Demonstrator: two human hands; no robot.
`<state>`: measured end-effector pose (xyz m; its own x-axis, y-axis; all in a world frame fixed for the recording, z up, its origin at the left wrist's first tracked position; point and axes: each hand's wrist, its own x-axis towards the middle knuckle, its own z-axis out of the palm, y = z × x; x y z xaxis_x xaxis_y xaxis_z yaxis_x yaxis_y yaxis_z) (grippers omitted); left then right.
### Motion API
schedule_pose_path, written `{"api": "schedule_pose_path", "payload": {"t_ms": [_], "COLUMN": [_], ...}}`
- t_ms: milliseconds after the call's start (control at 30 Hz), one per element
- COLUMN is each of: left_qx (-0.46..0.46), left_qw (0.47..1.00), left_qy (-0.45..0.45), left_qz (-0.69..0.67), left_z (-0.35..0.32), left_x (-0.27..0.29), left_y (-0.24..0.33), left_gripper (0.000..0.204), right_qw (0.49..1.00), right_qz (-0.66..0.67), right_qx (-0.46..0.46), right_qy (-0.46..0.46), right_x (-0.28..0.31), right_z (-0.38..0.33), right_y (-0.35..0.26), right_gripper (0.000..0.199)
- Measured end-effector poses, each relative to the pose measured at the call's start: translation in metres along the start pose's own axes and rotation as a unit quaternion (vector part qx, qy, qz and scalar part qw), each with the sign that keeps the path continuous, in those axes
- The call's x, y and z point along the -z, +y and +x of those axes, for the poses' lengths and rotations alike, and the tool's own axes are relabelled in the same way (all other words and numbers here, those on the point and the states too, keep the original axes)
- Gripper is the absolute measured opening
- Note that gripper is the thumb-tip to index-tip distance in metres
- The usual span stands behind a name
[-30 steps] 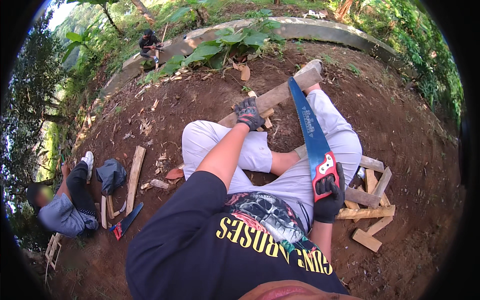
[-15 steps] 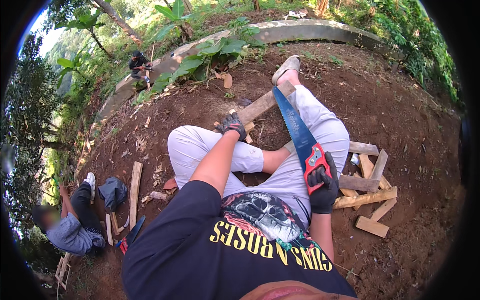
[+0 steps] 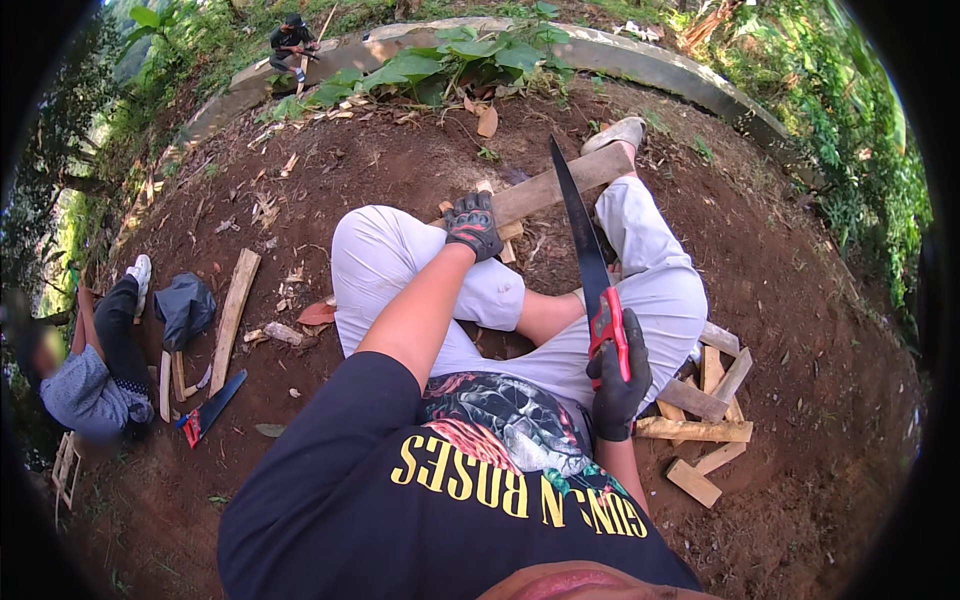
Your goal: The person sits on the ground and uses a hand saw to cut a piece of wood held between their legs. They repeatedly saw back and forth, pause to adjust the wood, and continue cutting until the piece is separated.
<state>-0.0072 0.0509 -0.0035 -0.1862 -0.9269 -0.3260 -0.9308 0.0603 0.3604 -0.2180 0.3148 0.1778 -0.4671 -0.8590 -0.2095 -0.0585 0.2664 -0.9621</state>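
Note:
My left hand (image 3: 473, 226), in a black and grey glove with red trim, grips a wooden plank (image 3: 545, 194) near its left end. The plank slants up to the right in front of my crossed legs, its far end by my right shoe. In a black glove, my right hand (image 3: 621, 384) is closed round the red handle of a handsaw (image 3: 585, 240). The saw's dark blade stands nearly edge-up and crosses the plank right of its middle, with the tip beyond it. Whether the teeth touch the wood I cannot tell. A small wood piece (image 3: 510, 232) lies under the plank.
At my right lies a pile of cut wood pieces (image 3: 700, 429). On the left are a long board (image 3: 235, 305), another handsaw (image 3: 214, 408), a dark cloth (image 3: 186, 308) and a seated person (image 3: 85, 385). Another person (image 3: 291, 45) sits by the curved concrete wall (image 3: 700, 75).
The saw has turned from showing its flat blue side to nearly edge-on, and my right hand has turned with it. My left hand stays on the plank. The whole view has shifted.

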Motion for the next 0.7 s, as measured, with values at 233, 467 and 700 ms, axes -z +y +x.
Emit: {"api": "schedule_pose_path", "payload": {"t_ms": [233,467,700], "left_qx": [0.034,0.070,0.081], "left_qw": [0.999,0.997,0.996], "left_qy": [-0.011,-0.030,-0.033], "left_qz": [-0.009,-0.007,-0.009], "left_z": [0.007,0.019,0.033], "left_x": [0.002,0.005,-0.005], "left_y": [0.002,0.020,0.020], "left_gripper": [0.093,0.101,0.105], "right_qw": [0.928,0.915,0.908], "right_qz": [-0.219,-0.229,-0.267], "right_qx": [0.296,0.316,0.307], "right_qy": [-0.058,-0.099,-0.096], "right_x": [-0.084,-0.138,-0.135], "right_z": [0.088,0.173,0.182], "right_y": [0.013,0.043,0.066], "right_gripper": [0.048,0.047,0.045]}}
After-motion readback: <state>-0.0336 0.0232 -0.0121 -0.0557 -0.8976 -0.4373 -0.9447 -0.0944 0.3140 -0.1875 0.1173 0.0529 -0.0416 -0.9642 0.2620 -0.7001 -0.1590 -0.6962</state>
